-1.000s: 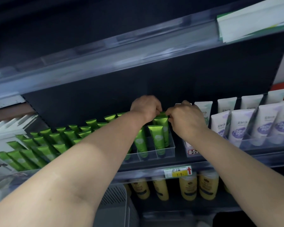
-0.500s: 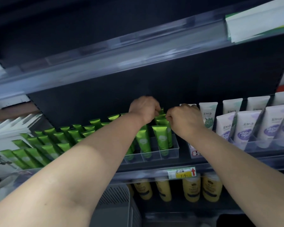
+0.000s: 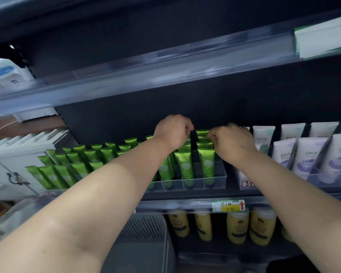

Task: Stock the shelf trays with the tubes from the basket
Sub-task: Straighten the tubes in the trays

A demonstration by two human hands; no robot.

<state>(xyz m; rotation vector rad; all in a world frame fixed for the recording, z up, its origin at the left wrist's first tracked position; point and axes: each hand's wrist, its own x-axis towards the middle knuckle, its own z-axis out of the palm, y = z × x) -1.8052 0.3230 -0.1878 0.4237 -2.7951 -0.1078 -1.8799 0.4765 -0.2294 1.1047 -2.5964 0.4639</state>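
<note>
Behind left hand (image 3: pixel 172 133), green tubes (image 3: pixel 186 166) obscured.

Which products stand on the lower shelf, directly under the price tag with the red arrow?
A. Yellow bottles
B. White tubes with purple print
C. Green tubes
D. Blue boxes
A: a row of yellow bottles stands just below the price tag, while the green tubes and the white tubes are on the shelf above it.
</note>
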